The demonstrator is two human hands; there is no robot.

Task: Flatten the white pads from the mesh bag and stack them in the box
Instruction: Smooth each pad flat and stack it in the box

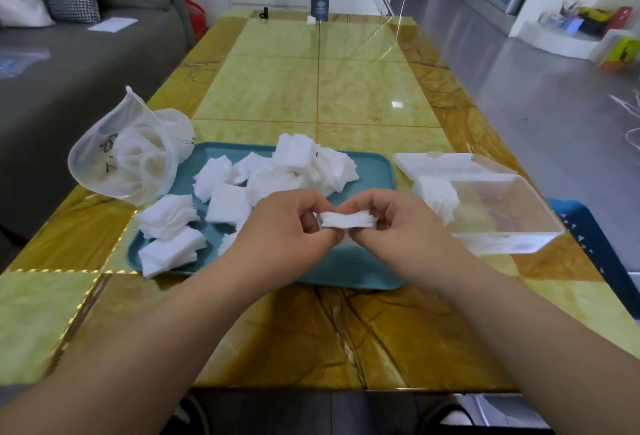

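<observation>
Both hands, left hand (287, 223) and right hand (391, 223), pinch a small fluffy stack of white pads (347, 220) at centre frame, above the teal tray (367, 272)

Both hands are pinching a pad stack (347, 220) over the tray (375, 171), left hand (287, 226) gripping its left end, right hand (398, 223) its right. Loose pads (221, 199) are lying on the tray, the mesh bag (128, 157) sitting left and the box (498, 213), holding some pads, right.
</observation>
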